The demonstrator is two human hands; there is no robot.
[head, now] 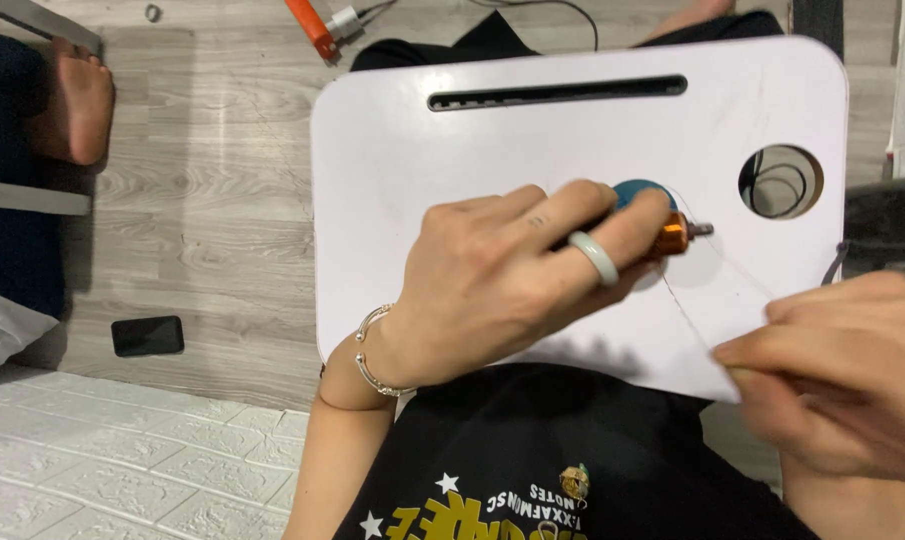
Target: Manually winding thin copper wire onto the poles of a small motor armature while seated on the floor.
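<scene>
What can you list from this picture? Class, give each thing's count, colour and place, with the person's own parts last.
lap table: one, white, across the lap, with a slot near its far edge and a round hole at right
orange tool: one, metal tip, on the table under the left hand
teal round object: one, behind that hand, partly hidden
thread: one, thin, running from the tool to the right hand
phone: one, black, on the grey wood floor at left
bare foot: one, another person's, top left
bracelet: one, silver, left wrist
ring: one, pale, left finger
left hand: over the tool
right hand: fingers pinching the thread
</scene>
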